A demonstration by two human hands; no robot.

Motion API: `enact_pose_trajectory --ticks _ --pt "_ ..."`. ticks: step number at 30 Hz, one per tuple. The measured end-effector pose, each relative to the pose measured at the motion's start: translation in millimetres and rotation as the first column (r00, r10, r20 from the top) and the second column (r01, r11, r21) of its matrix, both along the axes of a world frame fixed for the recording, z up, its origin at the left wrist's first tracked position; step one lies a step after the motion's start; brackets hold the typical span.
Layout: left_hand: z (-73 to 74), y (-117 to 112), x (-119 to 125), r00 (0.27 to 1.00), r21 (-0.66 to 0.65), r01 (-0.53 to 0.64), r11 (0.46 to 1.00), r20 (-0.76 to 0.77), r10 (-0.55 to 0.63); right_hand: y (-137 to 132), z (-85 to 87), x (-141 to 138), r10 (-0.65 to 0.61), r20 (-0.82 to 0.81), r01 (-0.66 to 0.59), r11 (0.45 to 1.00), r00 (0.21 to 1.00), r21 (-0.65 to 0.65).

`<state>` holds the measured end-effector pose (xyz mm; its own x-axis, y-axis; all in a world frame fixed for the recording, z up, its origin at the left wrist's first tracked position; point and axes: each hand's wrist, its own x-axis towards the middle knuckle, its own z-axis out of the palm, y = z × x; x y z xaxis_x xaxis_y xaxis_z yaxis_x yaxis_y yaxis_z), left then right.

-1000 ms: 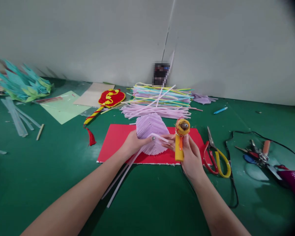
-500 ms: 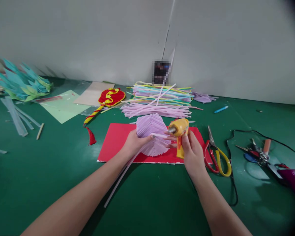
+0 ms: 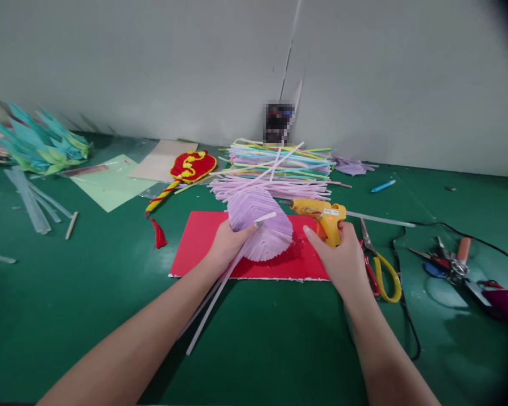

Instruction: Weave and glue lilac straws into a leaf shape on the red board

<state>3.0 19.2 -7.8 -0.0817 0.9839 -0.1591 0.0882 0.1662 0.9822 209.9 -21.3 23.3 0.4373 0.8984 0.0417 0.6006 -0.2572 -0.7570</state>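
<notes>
Over red foam sheet (image 3: 190,248), L hand (image 3: 226,245) clamps lilac layered paper-strip fan (image 3: 260,228); R hand (image 3: 342,262) grips yellow hot-glue gun (image 3: 322,214), nozzle twd fan: best held steady, fingers off tip

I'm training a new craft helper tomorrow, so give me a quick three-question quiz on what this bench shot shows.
1. Which tool does the right hand hold? A) stapler B) yellow glue gun C) paintbrush
2. True or false: the left hand is empty.
3. Fill in: the lilac strip fan is held over a ___ sheet.

Key: 1 B. 2 False, its grip is closed on the lilac strip fan. 3 Red.
</notes>
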Motion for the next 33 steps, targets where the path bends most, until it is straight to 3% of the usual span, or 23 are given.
enact_pose_trajectory --ticks 4,9,17,33 --pt "-2.0 1.5 -0.3 0.998 0.010 -0.048 0.999 0.039 0.048 -1.8 -0.6 -4.1 0.038 0.191 -0.040 0.999 0.981 0.007" --pt "-1.0 1.1 0.6 0.996 0.028 -0.035 0.999 0.081 0.033 -3.1 -14.3 -10.0 0.103 0.358 -0.133 0.989 0.928 0.062" --pt "-0.5 1.0 0.1 0.997 0.025 -0.044 0.999 0.064 0.042 -3.4 -18.2 -11.2 0.095 0.420 -0.169 0.975 0.903 0.141" --pt "-4.7 3.9 -1.6 0.998 0.012 -0.049 0.999 0.040 0.048 -5.8 -16.4 -15.2 0.097 0.452 -0.185 0.970 0.887 0.156"
